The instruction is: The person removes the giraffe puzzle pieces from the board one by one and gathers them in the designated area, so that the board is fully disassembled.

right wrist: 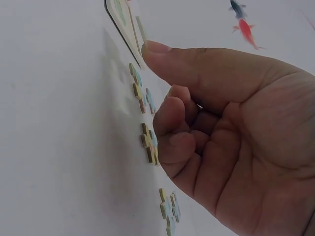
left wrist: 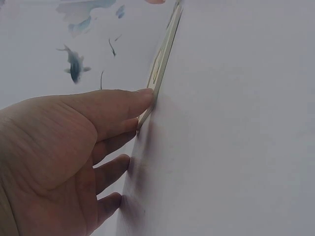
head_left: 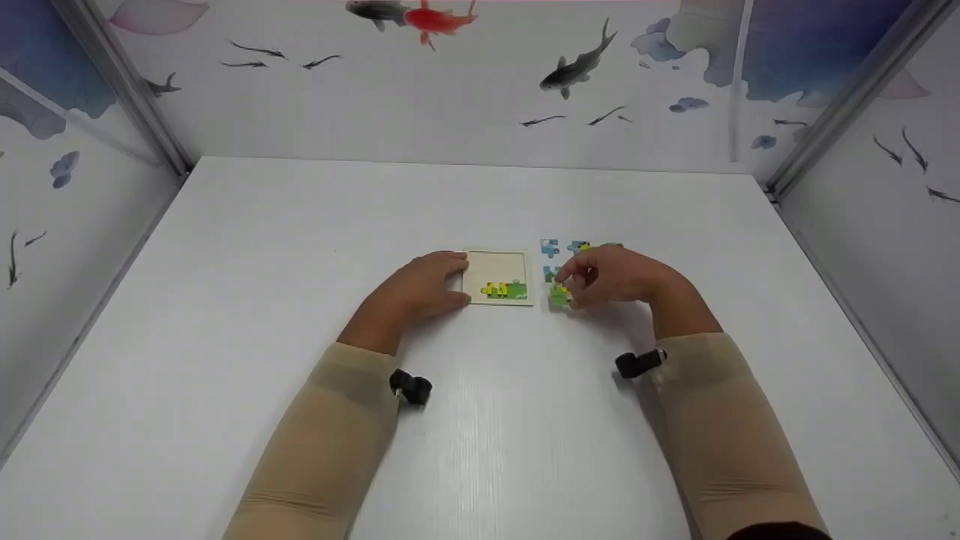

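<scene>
A square wooden puzzle tray [head_left: 491, 268] lies on the table with yellow-and-green jigsaw pieces [head_left: 515, 290] along its front edge. My left hand [head_left: 431, 285] holds the tray's left side, the thumb at the near corner and the fingers at the far one. In the left wrist view the thumb [left wrist: 140, 101] rests on the tray's edge. My right hand [head_left: 615, 276] hovers over the loose pieces, fingers curled in and thumb extended, nothing visible between them in the right wrist view. Nearest to its fingertips is a green-and-yellow piece [head_left: 558, 296].
Right of the tray lie several loose pieces, among them a blue piece [head_left: 550, 247] and a blue-and-yellow one [head_left: 577, 245]; the right hand partly covers others. Wall panels with painted fish [head_left: 574, 71] enclose the white table [head_left: 480, 420] at the back and sides.
</scene>
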A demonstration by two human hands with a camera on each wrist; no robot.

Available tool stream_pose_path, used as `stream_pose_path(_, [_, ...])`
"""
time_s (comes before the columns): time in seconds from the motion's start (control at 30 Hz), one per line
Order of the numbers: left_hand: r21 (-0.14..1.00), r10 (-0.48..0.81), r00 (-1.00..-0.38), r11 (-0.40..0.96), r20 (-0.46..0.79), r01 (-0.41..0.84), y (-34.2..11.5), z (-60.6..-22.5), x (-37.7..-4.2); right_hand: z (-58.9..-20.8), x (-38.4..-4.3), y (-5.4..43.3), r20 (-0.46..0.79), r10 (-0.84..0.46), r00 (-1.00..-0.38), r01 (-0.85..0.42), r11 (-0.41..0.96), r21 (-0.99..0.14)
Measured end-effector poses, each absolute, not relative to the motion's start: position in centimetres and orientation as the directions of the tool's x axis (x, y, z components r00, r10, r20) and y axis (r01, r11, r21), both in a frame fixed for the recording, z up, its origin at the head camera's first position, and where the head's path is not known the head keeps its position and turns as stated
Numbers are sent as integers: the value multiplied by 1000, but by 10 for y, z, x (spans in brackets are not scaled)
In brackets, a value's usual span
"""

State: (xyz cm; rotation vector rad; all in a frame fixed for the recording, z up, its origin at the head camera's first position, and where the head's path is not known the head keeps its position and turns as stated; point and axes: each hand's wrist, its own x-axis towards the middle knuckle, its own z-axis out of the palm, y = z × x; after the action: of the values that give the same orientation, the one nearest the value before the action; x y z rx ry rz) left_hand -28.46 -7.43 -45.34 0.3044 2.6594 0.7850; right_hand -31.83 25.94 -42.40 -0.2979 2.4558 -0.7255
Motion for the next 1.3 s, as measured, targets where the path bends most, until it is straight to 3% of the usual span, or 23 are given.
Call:
stream_pose_path(0.73, [566,320,-906,816,-276,116,-72,-455,-287,-429,-315,263,-461,-322,-827,-37,849,-528])
stream_pose_path(1.3, [555,320,-906,823,-277,121,-73,-451,-285,-411,-318,212,-363,-381,-850,-110,803,-585])
